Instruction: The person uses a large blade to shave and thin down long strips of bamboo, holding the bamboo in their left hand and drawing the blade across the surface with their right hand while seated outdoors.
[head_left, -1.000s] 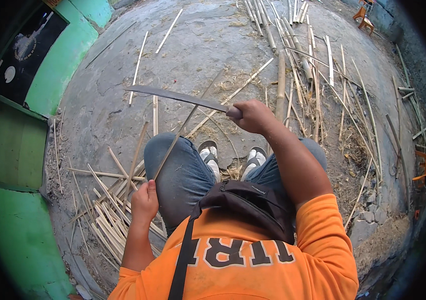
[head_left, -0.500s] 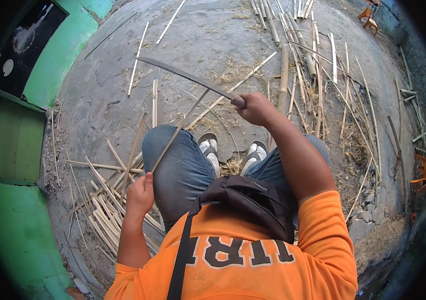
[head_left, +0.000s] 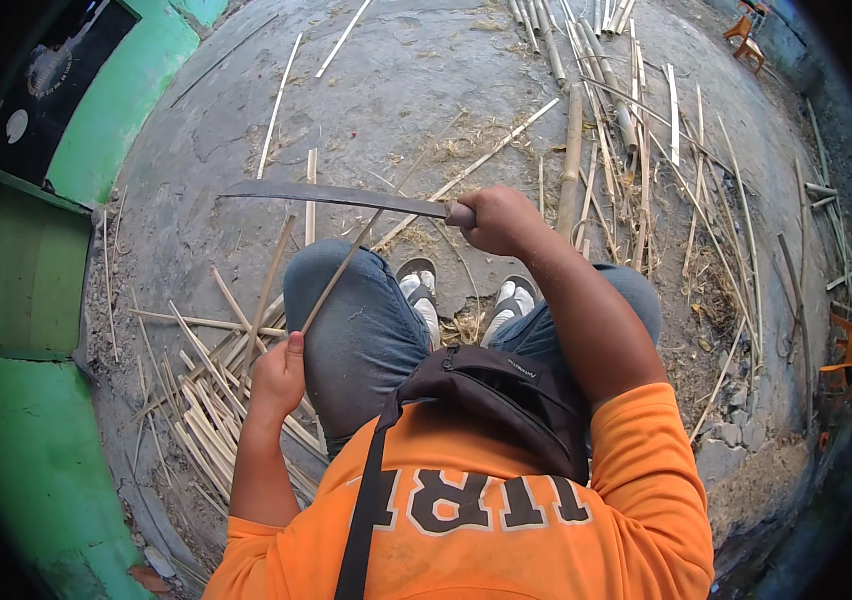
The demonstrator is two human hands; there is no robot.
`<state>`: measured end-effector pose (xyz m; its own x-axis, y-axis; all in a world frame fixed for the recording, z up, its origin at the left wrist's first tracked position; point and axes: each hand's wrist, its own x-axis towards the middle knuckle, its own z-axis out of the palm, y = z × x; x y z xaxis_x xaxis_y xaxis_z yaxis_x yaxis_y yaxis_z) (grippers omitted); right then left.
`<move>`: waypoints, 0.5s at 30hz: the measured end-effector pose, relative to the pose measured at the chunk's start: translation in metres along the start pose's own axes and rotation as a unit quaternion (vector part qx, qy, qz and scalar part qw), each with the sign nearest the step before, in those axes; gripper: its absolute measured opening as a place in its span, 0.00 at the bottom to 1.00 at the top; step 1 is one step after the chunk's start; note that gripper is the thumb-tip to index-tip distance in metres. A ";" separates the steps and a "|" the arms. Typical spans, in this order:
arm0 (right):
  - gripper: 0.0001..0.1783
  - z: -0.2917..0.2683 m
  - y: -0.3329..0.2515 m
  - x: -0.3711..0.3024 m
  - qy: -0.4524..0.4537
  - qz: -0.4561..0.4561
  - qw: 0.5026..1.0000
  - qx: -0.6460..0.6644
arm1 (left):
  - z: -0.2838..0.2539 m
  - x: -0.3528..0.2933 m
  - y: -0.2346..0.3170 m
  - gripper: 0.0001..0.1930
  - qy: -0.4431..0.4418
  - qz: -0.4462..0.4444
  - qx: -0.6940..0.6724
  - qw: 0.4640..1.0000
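My right hand (head_left: 503, 220) is closed round the wooden handle of a machete (head_left: 346, 197). Its long, slightly curved blade points left, in front of my knees, and crosses a thin bamboo strip (head_left: 344, 262). Whether blade and strip touch, I cannot tell. My left hand (head_left: 278, 376) grips the strip's near end beside my left knee, thumb up along it. From there the strip slants up and away to the right, over the knee. Below my left forearm lies a heap of split bamboo strips (head_left: 208, 440).
Bamboo poles (head_left: 568, 150) and more strips litter the concrete ground (head_left: 416, 60) ahead and to the right. A green wall (head_left: 16, 450) runs along the left. Orange chairs (head_left: 846, 345) stand at the right edge and far right. My sandalled feet are between the knees.
The machete blade has swung down and nearer, from slanting up to nearly level across the strip. My left hand still holds the strip and has hardly moved.
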<state>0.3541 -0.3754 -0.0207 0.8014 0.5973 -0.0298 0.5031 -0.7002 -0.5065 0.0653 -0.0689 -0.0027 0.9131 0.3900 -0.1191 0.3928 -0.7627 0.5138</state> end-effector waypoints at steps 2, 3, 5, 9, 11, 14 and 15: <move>0.11 -0.002 -0.003 -0.004 0.008 -0.018 1.000 0.004 | 0.001 -0.001 -0.002 0.38 -0.004 -0.003 -0.006 1.000; 0.11 -0.004 -0.005 -0.006 0.016 -0.034 0.999 0.009 | 0.002 -0.001 -0.005 0.38 -0.001 -0.002 -0.014 1.000; 0.10 -0.003 -0.012 -0.010 0.016 -0.045 0.999 -0.002 | 0.003 -0.002 -0.008 0.38 0.000 -0.002 -0.023 1.000; 0.10 -0.012 -0.008 -0.006 0.020 -0.014 0.998 -0.051 | 0.000 0.001 -0.002 0.38 0.001 0.002 -0.016 1.000; 0.09 -0.001 0.006 -0.005 0.032 -0.014 0.999 -0.024 | -0.002 0.001 0.001 0.38 -0.016 -0.010 -0.006 1.000; 0.09 -0.006 -0.001 -0.006 0.048 -0.012 0.999 0.004 | -0.001 0.002 0.003 0.38 -0.024 -0.013 -0.010 1.000; 0.10 -0.007 -0.007 -0.008 0.034 -0.009 0.999 0.013 | 0.002 0.000 -0.002 0.38 -0.007 -0.003 -0.016 1.000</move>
<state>0.3464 -0.3784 -0.0106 0.8128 0.5813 0.0389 0.5104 -0.6783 -0.5286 0.0649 -0.0688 -0.0052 0.9121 0.3872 -0.1345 0.3952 -0.7437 0.5392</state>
